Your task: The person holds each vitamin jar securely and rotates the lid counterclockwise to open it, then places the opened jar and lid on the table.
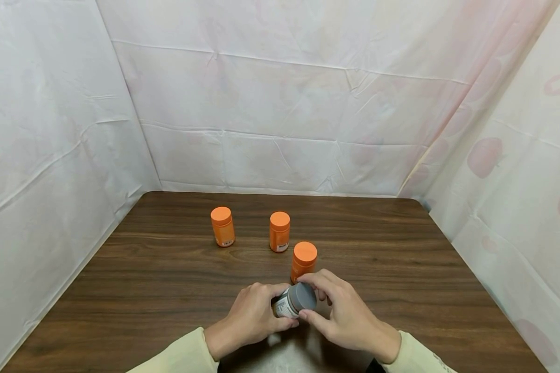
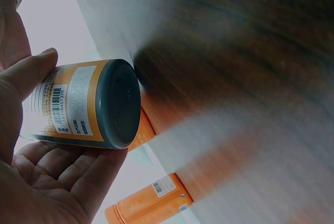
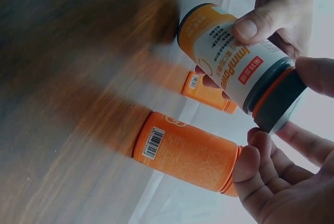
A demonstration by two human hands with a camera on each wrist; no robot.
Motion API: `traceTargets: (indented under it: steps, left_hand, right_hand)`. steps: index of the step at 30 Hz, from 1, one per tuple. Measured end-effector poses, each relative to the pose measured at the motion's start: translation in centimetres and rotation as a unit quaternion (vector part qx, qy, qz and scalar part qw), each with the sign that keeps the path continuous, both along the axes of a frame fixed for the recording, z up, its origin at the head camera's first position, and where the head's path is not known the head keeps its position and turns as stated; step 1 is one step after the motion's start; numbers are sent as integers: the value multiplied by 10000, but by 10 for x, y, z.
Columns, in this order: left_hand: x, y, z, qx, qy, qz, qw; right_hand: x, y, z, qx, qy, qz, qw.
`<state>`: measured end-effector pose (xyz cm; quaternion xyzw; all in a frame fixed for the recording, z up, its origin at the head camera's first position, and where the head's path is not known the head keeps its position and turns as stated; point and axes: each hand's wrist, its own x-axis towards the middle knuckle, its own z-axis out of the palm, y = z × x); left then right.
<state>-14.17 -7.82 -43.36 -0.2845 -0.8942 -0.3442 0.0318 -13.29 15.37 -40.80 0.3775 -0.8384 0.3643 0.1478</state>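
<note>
A grey-capped bottle (image 1: 284,306) with an orange and white label is held tilted near the table's front by my left hand (image 1: 249,317). The left thumb lies along the label side and the fingers wrap the opposite side. On its grey cap (image 1: 304,296), my right hand (image 1: 347,313) has thumb and fingertips pinched around the rim. An orange band (image 3: 274,92) shows between cap and bottle neck in the right wrist view. The dark base (image 2: 120,104) faces the left wrist camera, close over the tabletop. Just beyond the hands stands an orange bottle (image 1: 303,267).
Two more orange bottles stand upright farther back, one at the middle (image 1: 279,235) and one to the left (image 1: 223,232). The dark wood table (image 1: 378,243) is bordered by pale sheets (image 1: 280,103) at the back and both sides.
</note>
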Motion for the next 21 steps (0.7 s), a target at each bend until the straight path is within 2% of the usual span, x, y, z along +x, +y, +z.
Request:
traceTargets:
  steps: [14, 21]
  left_hand:
    - [1, 0, 1, -57, -22, -11, 10000]
    - [1, 0, 0, -51, -36, -19, 10000]
  right_hand:
    - [-2, 3, 0, 131, 60, 575, 9982]
    - [-1, 2, 1, 38, 164, 496, 9986]
